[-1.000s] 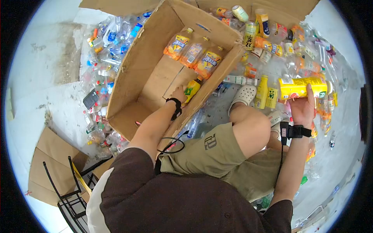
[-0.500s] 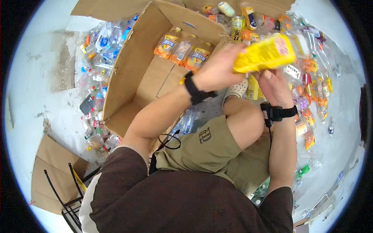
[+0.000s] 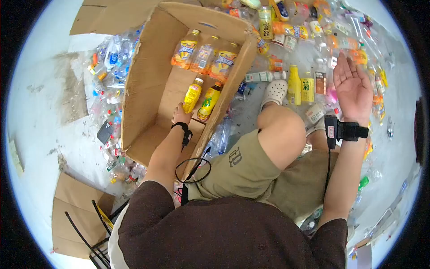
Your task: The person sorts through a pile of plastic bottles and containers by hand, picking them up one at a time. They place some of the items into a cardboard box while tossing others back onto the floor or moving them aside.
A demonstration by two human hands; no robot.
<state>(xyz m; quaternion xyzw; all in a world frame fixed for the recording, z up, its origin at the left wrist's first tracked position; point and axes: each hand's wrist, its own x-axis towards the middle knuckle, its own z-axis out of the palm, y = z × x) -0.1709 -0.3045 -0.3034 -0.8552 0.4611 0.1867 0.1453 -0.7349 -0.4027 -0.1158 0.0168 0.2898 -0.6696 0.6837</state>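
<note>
My left hand is inside the large cardboard box, its fingers round the lower end of a small yellow bottle lying on the box floor. Beside that bottle lies another yellow bottle with a dark cap. Three orange-labelled bottles lie in a row at the far end of the box. My right hand is palm up with its fingers apart, holding nothing, over the loose bottles at the right.
Many plastic bottles lie on the floor to the right and others left of the box. A dark phone-like object is among them. A folded cardboard piece and black metal frame are at lower left.
My left hand has moved from the right side into the box with the yellow bottle, now beside another yellow bottle there. My right hand has come off it and moved right, opening.
</note>
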